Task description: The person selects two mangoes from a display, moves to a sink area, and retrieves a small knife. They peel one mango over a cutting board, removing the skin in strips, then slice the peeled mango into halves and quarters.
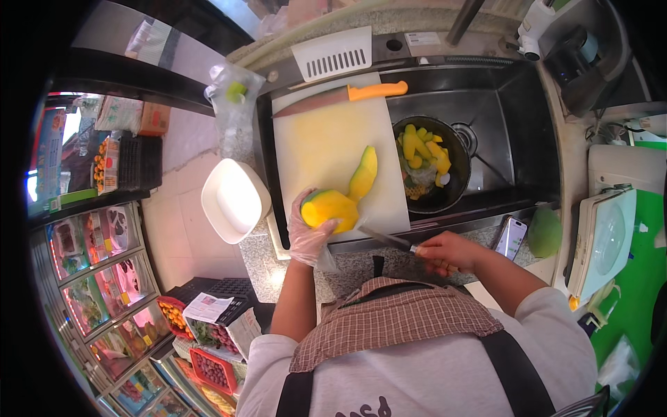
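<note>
A clear plastic glove covers my left hand [308, 234], which grips a partly peeled mango-like yellow fruit [331, 208] over the near part of a white cutting board [318, 140]. My bare right hand [443, 254] holds a small knife [385, 237] by its handle, the blade pointing left towards the fruit. A long strip of green and yellow peel [365, 173] lies on the board against the fruit. Across the board's far end rests a large knife with an orange handle [378, 90]. Yellow-green peelings [419, 146] fill part of a dark round bowl [461, 193] in the sink.
Left of the board stands a white plastic tub [234, 200]. The board spans the left part of a dark sink [490, 114]. A phone [510, 238] and a green fruit [545, 233] lie at the near right edge. A plastic bag [232, 99] sits at the far left corner.
</note>
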Demonstrator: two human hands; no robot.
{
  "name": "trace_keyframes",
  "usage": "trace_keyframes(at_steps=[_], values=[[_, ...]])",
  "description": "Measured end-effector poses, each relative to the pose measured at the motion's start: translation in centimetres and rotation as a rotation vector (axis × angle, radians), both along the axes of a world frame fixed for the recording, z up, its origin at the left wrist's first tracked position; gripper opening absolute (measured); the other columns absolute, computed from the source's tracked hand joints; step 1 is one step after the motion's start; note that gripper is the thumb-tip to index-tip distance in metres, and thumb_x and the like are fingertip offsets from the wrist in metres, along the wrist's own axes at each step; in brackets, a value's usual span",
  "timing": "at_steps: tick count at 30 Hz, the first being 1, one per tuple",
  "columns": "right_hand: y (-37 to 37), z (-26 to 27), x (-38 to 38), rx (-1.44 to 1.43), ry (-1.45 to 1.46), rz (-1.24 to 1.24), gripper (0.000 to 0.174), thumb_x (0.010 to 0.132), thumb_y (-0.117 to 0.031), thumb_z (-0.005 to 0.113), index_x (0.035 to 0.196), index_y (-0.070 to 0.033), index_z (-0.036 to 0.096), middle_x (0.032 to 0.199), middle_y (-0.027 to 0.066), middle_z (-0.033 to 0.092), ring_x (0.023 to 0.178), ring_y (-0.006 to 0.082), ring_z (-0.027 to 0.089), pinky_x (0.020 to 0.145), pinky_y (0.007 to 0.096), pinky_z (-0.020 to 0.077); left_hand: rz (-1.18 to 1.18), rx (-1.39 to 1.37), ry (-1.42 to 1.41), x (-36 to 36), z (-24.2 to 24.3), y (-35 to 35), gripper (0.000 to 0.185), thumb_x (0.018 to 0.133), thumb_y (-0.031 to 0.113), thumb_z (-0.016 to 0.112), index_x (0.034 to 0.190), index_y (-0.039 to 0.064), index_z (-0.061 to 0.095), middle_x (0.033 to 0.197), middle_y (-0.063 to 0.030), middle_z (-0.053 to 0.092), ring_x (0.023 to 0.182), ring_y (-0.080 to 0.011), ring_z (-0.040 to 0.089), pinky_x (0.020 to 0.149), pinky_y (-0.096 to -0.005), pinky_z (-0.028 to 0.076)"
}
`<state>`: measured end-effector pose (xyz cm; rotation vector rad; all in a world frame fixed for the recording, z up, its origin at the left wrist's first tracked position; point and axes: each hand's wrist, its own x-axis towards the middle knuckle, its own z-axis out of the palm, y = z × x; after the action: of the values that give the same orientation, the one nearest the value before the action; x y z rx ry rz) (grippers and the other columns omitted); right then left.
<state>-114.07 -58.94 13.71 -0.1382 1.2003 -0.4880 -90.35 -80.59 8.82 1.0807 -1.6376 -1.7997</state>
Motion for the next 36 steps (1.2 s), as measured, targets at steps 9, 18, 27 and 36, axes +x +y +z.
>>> trace_keyframes(at_steps=[9,18,27,36], values=[[-3.6,-1.3,-0.5,-0.444,0.658,-0.012,0.031,0.094,-0.029,0.057,0.105,-0.001,0.065,0.075,0.0122,0.066,0.057,0.0217,0.063,0.055,0.0338,0.0507,-0.397,0.080,-0.067,0.6,2.0,-5.0,0.088,0.067,0.010,0.083,0.141,0.003,0.038,0.140,-0.0144,0.045,0.126,-0.0223,0.048,0.107,-0.0348,0.041],[-2.8,0.8,0.8,-0.745,1.171,0.052,0.039,0.091,-0.023,0.058,0.127,-0.008,0.054,0.101,0.0199,0.067,0.087,0.0394,0.066,0.076,0.0473,0.0529,0.221,-0.073,-0.054,-0.9,-1.5,1.6,0.081,0.071,-0.006,0.072,0.141,0.002,0.032,0.133,-0.0133,0.048,0.121,-0.0232,0.050,0.105,-0.0357,0.043],[-6.5,2.5,5.3,-1.031,1.252,0.238,0.040,0.088,-0.022,0.063,0.126,-0.010,0.057,0.079,0.0111,0.060,0.066,0.0286,0.064,0.056,0.0403,0.0524,0.227,-0.198,-0.207,-2.2,-0.5,1.7,0.080,0.070,0.001,0.080,0.136,0.004,0.035,0.123,-0.0110,0.054,0.111,-0.0191,0.058,0.097,-0.0302,0.048],[-9.5,0.9,7.1,-0.925,1.315,0.271,0.045,0.087,-0.024,0.064,0.129,-0.011,0.055,0.076,0.0085,0.060,0.061,0.0290,0.063,0.056,0.0400,0.0532,0.238,-0.151,-0.135,-2.1,-1.0,1.9,0.079,0.071,0.005,0.079,0.136,0.003,0.034,0.120,-0.0119,0.055,0.109,-0.0197,0.058,0.094,-0.0314,0.049]])
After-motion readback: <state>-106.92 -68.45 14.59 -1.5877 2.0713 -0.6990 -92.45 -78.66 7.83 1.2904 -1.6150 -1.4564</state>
